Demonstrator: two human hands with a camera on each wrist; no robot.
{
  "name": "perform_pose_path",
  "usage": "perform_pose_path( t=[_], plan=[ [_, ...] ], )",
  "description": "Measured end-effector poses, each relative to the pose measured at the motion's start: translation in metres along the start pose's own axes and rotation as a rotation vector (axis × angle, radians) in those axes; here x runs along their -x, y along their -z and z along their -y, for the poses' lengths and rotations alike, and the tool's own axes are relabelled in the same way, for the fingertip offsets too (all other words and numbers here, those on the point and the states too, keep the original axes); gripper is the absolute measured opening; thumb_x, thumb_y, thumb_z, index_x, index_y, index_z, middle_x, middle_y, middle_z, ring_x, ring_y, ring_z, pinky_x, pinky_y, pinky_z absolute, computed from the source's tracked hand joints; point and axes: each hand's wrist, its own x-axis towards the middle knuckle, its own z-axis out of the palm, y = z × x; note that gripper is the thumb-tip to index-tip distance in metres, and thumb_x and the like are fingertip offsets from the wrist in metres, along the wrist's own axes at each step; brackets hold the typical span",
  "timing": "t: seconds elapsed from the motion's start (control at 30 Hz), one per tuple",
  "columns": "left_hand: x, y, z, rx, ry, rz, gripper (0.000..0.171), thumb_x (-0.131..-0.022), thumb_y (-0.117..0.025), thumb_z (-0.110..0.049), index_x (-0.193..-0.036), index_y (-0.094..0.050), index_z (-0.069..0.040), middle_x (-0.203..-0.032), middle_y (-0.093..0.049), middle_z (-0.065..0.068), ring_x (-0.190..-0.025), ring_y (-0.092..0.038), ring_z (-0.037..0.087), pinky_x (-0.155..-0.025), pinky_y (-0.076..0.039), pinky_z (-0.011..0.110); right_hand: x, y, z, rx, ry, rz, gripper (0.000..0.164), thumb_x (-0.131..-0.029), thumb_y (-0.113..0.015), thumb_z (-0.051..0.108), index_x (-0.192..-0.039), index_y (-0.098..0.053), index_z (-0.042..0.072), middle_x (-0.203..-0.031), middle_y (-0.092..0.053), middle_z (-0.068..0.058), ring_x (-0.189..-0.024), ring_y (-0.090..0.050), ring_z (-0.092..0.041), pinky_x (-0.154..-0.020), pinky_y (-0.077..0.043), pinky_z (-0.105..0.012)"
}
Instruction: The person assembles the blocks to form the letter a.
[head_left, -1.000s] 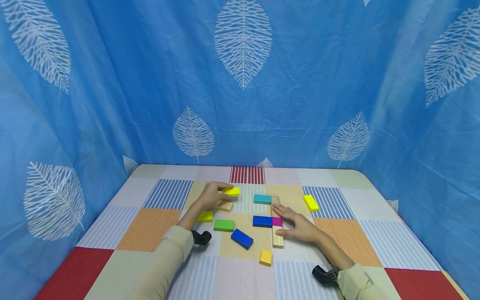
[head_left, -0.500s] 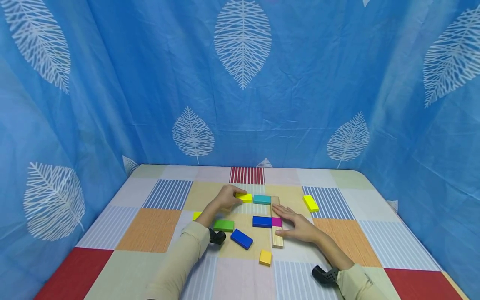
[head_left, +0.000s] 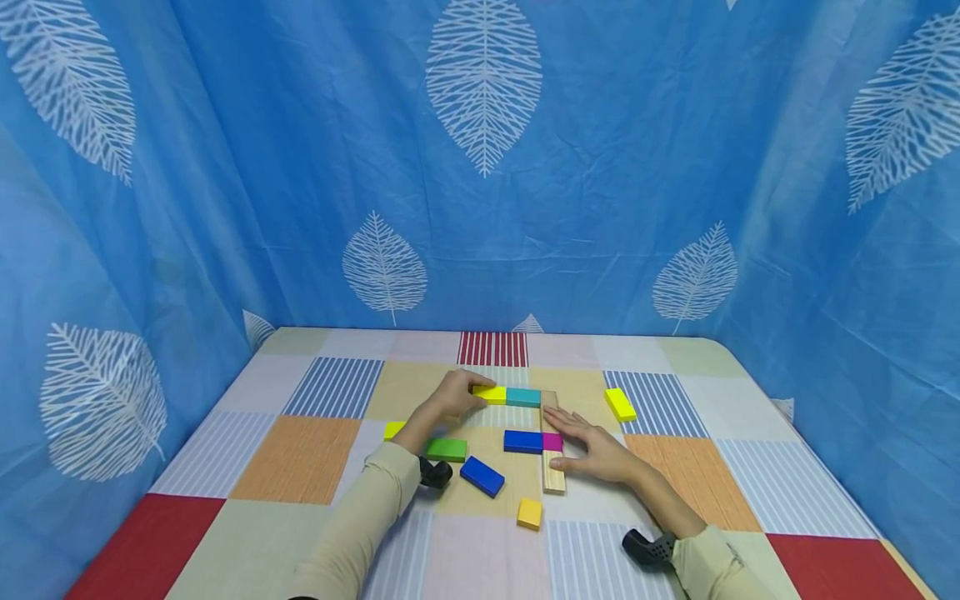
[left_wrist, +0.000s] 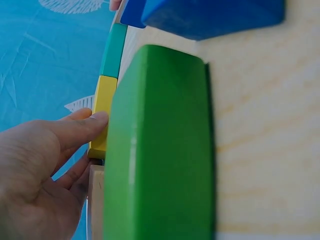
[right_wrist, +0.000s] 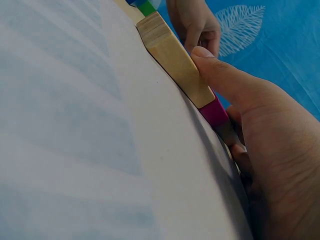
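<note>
My left hand (head_left: 452, 393) pinches a yellow block (head_left: 491, 395) between thumb and fingers. The block lies end to end with a teal block (head_left: 522, 397), whose other end meets a plain wooden block (head_left: 549, 399). From there a column runs toward me through a magenta block (head_left: 552, 442) to another plain wooden block (head_left: 554, 477). A blue block (head_left: 522, 442) extends left from the magenta one. My right hand (head_left: 600, 457) rests along the column's right side, fingers extended; in the right wrist view its thumb (right_wrist: 204, 53) touches the near wooden block (right_wrist: 175, 60).
Loose on the patchwork cloth (head_left: 300, 550) lie a green block (head_left: 447, 451), a blue block (head_left: 482, 477), an orange block (head_left: 529, 514) and a yellow block (head_left: 620, 405). Another yellow block (head_left: 393, 430) and a wooden block (left_wrist: 96, 200) are partly hidden by my left arm and hand.
My left hand has moved right with the yellow block and brought it down against the teal block's left end. The right hand has stayed in place.
</note>
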Motion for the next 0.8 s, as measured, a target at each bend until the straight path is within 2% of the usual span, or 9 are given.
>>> perform_pose_path(
  t=[0.5,0.63,0.8],
  plan=[
    [0.000,0.002,0.001,-0.018,-0.012,0.003,0.038,-0.081,-0.070,-0.006,-0.118,-0.064,-0.008,-0.114,-0.063,0.005,-0.101,-0.057,0.020,-0.085,-0.048,0.029,0.000,0.002,0.000,-0.007,0.018,-0.001,0.078,-0.079,-0.065,0.051,-0.144,-0.034,0.019,-0.149,-0.027,-0.001,-0.137,-0.017,-0.030,-0.109,-0.014,-0.050],
    [0.006,0.009,0.005,0.014,-0.011,-0.037,0.040,-0.081,-0.071,-0.010,-0.120,-0.062,-0.007,-0.115,-0.062,0.007,-0.103,-0.056,0.024,-0.087,-0.047,0.035,0.000,0.001,-0.001,-0.004,0.013,0.003,0.078,-0.079,-0.064,0.052,-0.144,-0.034,0.020,-0.149,-0.026,0.001,-0.137,-0.017,-0.029,-0.109,-0.013,-0.049],
    [0.021,0.024,0.015,0.077,0.023,-0.096,0.036,-0.083,-0.069,-0.015,-0.118,-0.064,-0.008,-0.113,-0.063,0.005,-0.105,-0.056,0.024,-0.091,-0.045,0.038,0.000,0.001,0.000,-0.003,0.017,0.002,0.079,-0.079,-0.064,0.052,-0.144,-0.034,0.020,-0.149,-0.025,0.002,-0.137,-0.017,-0.029,-0.109,-0.013,-0.049]
  ],
)
